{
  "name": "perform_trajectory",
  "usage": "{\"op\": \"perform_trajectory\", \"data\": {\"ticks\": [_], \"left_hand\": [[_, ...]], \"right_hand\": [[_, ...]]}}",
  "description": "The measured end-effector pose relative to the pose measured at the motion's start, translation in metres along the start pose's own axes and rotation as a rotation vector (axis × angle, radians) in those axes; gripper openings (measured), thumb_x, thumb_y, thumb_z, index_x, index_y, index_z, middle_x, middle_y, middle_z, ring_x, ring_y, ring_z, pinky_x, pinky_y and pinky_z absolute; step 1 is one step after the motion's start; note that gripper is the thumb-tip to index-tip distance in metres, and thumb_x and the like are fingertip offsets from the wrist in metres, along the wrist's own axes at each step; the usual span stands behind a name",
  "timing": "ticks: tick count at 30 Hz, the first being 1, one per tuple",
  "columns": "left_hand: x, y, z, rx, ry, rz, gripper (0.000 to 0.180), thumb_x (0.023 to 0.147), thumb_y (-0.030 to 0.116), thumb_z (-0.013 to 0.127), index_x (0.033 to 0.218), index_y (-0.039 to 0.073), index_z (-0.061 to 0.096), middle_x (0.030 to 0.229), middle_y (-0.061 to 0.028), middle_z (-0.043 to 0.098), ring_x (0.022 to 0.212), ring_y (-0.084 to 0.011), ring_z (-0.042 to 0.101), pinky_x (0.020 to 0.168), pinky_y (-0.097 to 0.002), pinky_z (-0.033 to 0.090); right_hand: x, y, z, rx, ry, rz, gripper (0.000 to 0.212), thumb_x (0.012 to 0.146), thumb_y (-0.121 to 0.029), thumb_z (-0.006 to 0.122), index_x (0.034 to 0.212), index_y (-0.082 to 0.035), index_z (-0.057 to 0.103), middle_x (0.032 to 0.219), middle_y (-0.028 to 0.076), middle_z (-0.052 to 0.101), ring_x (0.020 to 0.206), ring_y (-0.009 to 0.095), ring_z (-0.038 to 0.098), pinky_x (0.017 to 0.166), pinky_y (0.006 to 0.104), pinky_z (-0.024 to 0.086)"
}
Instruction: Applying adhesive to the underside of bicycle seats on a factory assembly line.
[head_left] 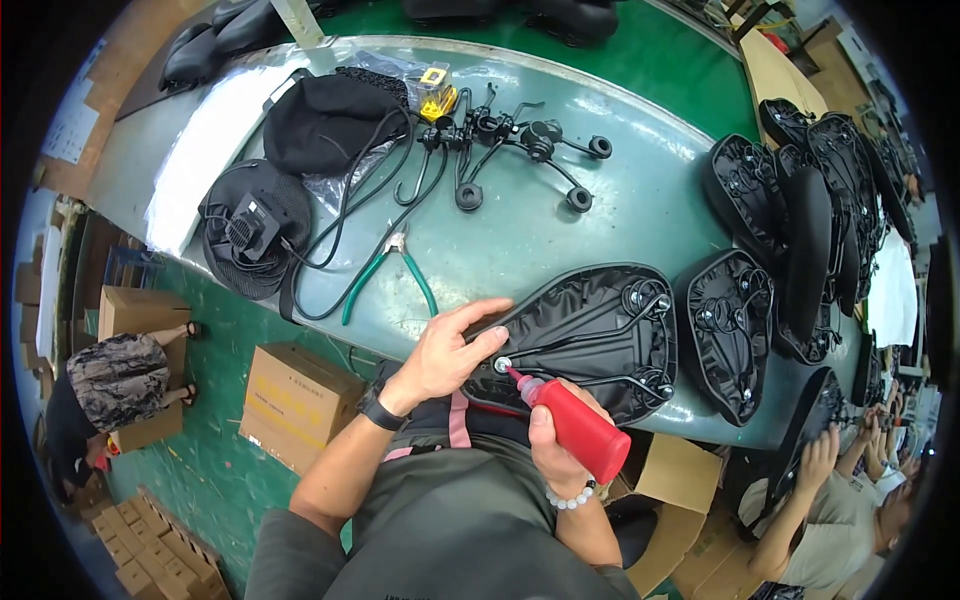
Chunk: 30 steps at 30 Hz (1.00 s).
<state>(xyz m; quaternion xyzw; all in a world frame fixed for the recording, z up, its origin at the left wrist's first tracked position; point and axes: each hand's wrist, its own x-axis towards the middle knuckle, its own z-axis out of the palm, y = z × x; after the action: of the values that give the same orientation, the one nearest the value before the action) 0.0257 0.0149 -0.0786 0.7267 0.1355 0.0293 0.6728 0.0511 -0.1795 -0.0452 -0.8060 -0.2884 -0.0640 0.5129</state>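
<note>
An upturned black bicycle saddle [600, 335] lies at the table's front edge, its underside with metal rails and coil springs facing up. My left hand [445, 350] holds its narrow end, thumb over the underside and forefinger along the far edge. My right hand [560, 440] is closed round a red squeeze bottle [590, 440], tilted with its nozzle down to the left. The nozzle tip is at the bright nut [502, 366] near the saddle's narrow end; whether it touches cannot be told. Right of this saddle lies another upturned saddle [728, 335].
Green-handled pliers [395, 275] lie left of the saddle. Beyond are black metal brackets [500, 140], a yellow-lidded box [435, 90], a cabled black device [255, 228] and a black cover [330, 120]. More saddles [810, 220] are heaped at right. Cartons [300, 405] and co-workers [840, 520] surround the table.
</note>
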Motion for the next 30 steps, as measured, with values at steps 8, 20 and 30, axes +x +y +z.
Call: {"op": "perform_trajectory", "data": {"ticks": [8,20,30], "left_hand": [[-0.002,0.017,-0.006,0.065,-0.042,0.003,0.04,0.09,0.023,0.059,0.122,-0.002,0.056,0.112,-0.0185,0.063,0.105,-0.0249,0.061,0.09,-0.0325,0.045],[0.003,0.061,-0.053,0.561,0.028,-0.003,0.036,0.09,0.017,0.056,0.121,-0.001,0.056,0.112,-0.0154,0.063,0.1,-0.0248,0.06,0.086,-0.0336,0.046],[0.015,0.068,0.045,0.753,0.085,0.463,0.044,0.08,0.033,0.066,0.108,0.0,0.062,0.128,-0.0233,0.051,0.123,-0.0443,0.043,0.103,-0.0523,0.032]], "right_hand": [[-0.006,-0.009,-0.006,0.318,0.119,0.165,0.032,0.076,-0.024,0.069,0.095,0.001,0.064,0.081,0.013,0.065,0.069,0.028,0.063,0.067,0.0336,0.05],[-0.008,0.025,-0.072,0.845,0.741,0.4,0.046,0.08,-0.028,0.064,0.112,0.004,0.054,0.089,0.014,0.062,0.064,0.022,0.06,0.055,0.0305,0.052],[0.034,0.03,-0.041,0.523,0.387,0.336,0.019,0.086,-0.004,0.063,0.103,0.004,0.063,0.09,0.007,0.067,0.079,0.015,0.062,0.072,0.0281,0.05]]}}
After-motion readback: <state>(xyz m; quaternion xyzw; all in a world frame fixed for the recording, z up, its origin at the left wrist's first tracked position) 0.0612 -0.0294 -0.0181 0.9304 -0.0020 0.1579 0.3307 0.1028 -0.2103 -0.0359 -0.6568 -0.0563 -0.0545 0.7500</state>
